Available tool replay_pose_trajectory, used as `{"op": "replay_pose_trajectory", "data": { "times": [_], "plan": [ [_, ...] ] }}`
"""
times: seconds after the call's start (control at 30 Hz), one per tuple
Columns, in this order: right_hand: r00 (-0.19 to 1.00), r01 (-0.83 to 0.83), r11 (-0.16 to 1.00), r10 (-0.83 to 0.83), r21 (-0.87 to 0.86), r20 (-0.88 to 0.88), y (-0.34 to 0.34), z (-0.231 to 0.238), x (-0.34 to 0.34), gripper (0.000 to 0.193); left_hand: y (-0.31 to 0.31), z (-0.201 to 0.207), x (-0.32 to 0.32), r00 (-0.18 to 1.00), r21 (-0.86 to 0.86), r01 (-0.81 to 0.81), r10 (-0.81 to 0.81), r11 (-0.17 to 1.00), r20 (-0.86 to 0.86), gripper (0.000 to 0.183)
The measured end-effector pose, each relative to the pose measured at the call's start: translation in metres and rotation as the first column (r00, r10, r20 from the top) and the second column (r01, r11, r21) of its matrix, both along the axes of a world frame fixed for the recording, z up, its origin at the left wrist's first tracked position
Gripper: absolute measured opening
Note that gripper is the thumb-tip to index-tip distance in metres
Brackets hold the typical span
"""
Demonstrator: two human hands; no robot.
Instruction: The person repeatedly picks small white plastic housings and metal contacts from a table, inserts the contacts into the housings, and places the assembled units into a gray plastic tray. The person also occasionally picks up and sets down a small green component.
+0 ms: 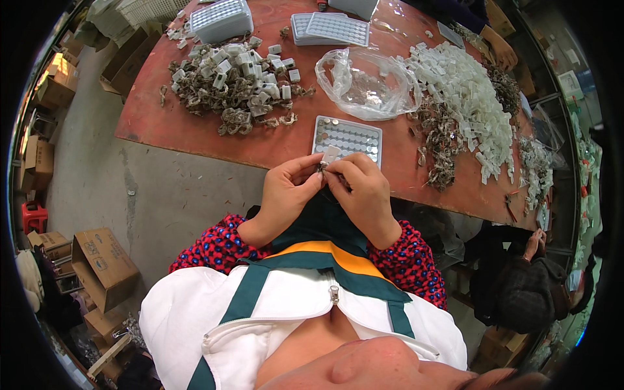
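In the head view, the left hand (289, 195) and the right hand (364, 195) meet at the near edge of the red-brown tabletop (214, 146), both with bent fingers and their fingertips pinched together around a small white piece (331, 154). The white piece stands up past the fingertips, its lower end covered by them, with a bit of something dark between the two hands; how the grip is shared is too small to tell. Just beyond them, and partly behind the white piece, lies a shallow white tray (379, 140) with rows of round, silvery discs. On the far side of this tray is a crumpled clear plastic bag (367, 91). To the left spreads a heap of small white boxes (250, 68), mixed with tangled brown cords (235, 122). To the right is a wide heap of translucent white pieces (465, 97), with more brown bundles (441, 146) along its left and near side. At the far edge stand a stack of trays (221, 25) on the left and two flat trays (337, 29) near the middle. A co-worker's hand (502, 53) reaches in at the far right. Red-handled pliers (511, 207) lie at the near right. On the floor at left stand an open cardboard box (104, 266) and a red stool (34, 216)
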State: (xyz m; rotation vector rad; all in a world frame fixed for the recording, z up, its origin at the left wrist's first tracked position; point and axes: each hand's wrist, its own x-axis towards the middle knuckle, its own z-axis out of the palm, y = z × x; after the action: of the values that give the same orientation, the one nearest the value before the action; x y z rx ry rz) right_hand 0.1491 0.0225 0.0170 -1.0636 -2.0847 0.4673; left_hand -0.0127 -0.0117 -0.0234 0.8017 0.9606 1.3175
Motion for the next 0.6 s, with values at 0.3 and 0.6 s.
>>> {"op": "replay_pose_trajectory", "data": {
  "times": [0.3,0.6],
  "plan": [
    [0.999,-0.01,0.989,0.004,-0.148,-0.041,0.049,-0.01,-0.003,0.014,0.002,-0.004,-0.016,0.997,-0.154,-0.029,0.04,0.988,0.068,0.036],
    [0.999,-0.015,0.982,0.005,-0.189,-0.053,0.043,-0.008,-0.002,0.013,0.001,0.002,-0.014,0.997,-0.112,-0.048,0.054,0.993,0.048,0.036]
  ]
}}
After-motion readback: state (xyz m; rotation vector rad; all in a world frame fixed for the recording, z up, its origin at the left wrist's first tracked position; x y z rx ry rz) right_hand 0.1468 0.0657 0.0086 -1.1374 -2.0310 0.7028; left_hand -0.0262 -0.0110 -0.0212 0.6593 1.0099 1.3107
